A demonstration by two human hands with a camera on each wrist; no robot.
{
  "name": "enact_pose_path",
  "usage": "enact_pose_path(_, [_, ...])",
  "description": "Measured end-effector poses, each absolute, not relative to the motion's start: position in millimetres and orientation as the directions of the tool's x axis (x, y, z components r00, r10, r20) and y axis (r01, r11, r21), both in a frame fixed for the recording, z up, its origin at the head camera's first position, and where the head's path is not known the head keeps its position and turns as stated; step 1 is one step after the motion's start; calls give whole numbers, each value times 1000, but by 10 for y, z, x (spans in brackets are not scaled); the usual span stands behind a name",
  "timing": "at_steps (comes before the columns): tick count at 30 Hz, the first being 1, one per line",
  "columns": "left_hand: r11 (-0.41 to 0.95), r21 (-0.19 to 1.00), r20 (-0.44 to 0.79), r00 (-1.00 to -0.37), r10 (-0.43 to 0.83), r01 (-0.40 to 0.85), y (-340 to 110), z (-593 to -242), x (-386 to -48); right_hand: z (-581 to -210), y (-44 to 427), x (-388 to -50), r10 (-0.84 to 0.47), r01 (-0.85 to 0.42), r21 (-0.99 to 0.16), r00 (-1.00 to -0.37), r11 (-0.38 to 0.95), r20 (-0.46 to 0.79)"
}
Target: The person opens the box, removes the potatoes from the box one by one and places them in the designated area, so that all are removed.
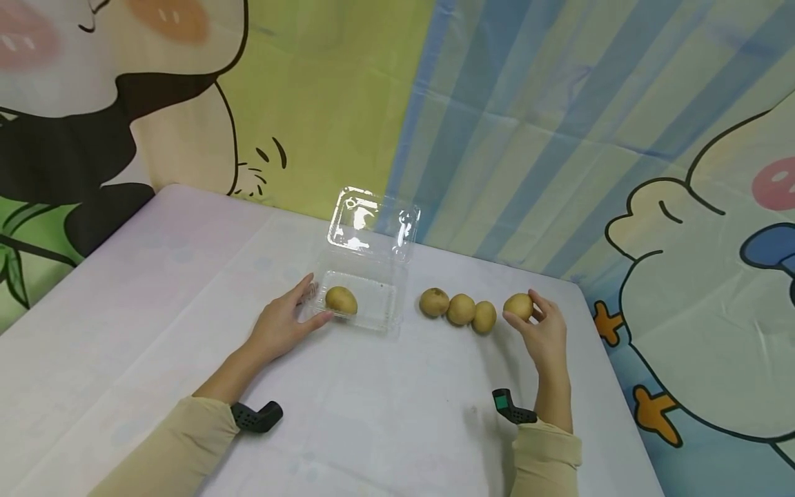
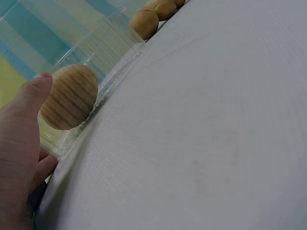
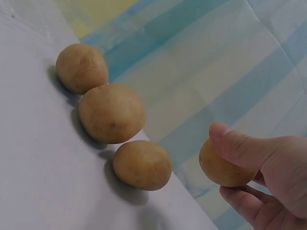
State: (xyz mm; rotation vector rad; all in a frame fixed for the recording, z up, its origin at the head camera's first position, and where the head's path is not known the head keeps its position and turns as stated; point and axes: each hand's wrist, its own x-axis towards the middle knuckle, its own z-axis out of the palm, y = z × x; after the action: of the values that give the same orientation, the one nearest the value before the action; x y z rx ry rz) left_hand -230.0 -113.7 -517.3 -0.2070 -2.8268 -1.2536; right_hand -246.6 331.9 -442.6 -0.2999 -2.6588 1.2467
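Observation:
My right hand [image 1: 546,335] holds a potato [image 1: 518,306] between thumb and fingers, right of a row of three potatoes [image 1: 461,310]. In the right wrist view, the held potato [image 3: 223,165] is apart from that row, above the table. A clear plastic clamshell box [image 1: 379,324] stands with its lid [image 1: 373,221] raised at the back. One potato [image 1: 341,300] lies in the box's left part. My left hand [image 1: 282,324] grips the box's left end, its thumb [image 2: 36,93] at the near wall beside that potato; some fingers are partly hidden.
A white cloth [image 1: 348,414] covers the table. Behind its back edge hangs a printed curtain [image 1: 497,138] with cartoon figures and stripes. Each wrist wears a black camera device, such as the one on the left [image 1: 257,417].

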Motion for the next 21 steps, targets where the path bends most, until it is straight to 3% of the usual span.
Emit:
enact_pose_path(14, [652,746,96,-990,100,138,-1126,-5215,-2303,-4826,3513,-2527,290,238,-786,-954,571,-78])
enact_pose_path(21, [656,740,109,-989,103,150,-1133,-5190,-2303,-4933,3540,-2560,281,227,-805,-956,549,-78])
